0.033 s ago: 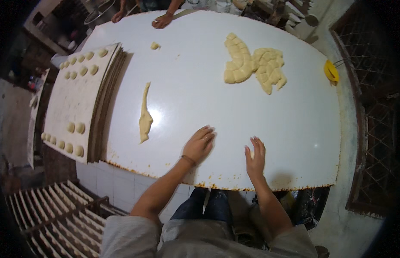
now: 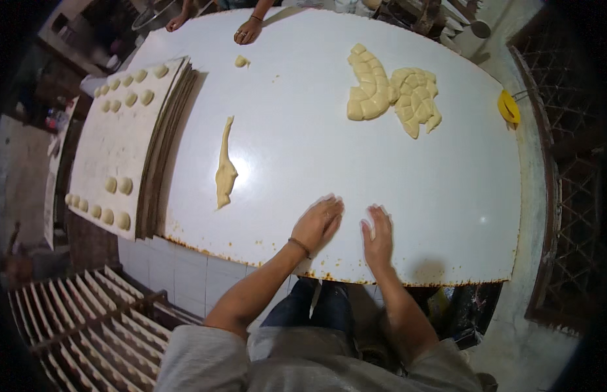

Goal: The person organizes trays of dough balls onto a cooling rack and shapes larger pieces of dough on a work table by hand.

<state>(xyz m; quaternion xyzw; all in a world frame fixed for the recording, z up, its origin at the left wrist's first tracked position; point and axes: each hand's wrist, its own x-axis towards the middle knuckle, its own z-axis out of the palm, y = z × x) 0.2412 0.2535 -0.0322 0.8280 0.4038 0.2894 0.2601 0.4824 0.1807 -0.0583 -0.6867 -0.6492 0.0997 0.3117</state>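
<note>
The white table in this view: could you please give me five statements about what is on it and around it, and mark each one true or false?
1. The long strip of dough lies to the left of both of the wearer's hands. True.
2. The wearer's hands are clasped together. False: the left hand and the right hand are apart.
3. Round dough balls sit on the pale board at the left. True.
4. The yellow object is at the table's left edge. False: the yellow object is at the right edge of the white table.
5. A co-worker's hand is at the far side of the table. True.
</note>
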